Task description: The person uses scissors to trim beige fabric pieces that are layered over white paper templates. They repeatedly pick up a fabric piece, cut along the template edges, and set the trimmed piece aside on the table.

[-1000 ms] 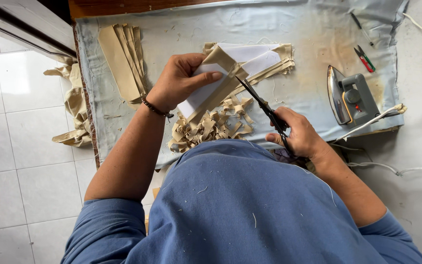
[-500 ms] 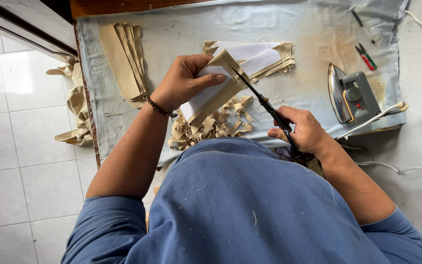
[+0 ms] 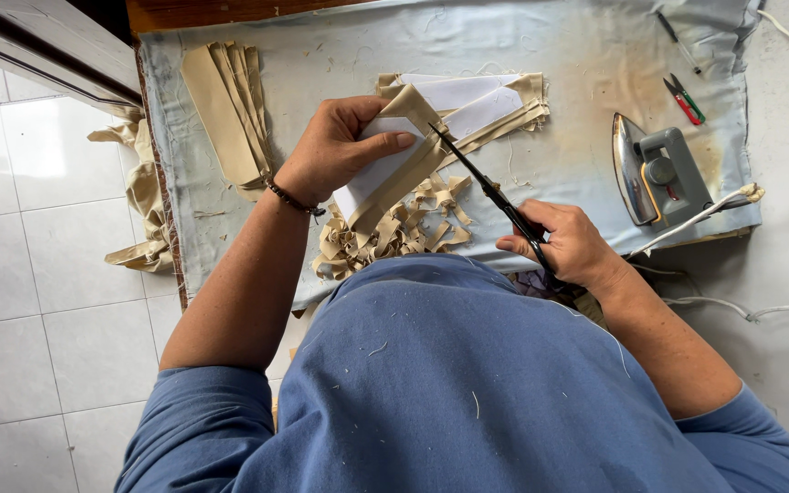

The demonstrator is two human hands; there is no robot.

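I see left hand (image 3: 335,151) gripping tan-and-white fabric piece (image 3: 394,169), right hand (image 3: 568,242) clasping black scissors (image 3: 490,187), tan scraps (image 3: 394,233) on worktop (image 3: 559,55), grey iron (image 3: 659,173) right

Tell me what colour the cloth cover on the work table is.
The cloth cover is pale blue with brownish scorch stains near the grey electric iron; the head view shows it.

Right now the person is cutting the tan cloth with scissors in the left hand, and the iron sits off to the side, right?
Not quite. The scissors are in the right hand, not the left. The left hand holds the tan cloth with its white piece. The iron does sit off to the side. The head view shows it.
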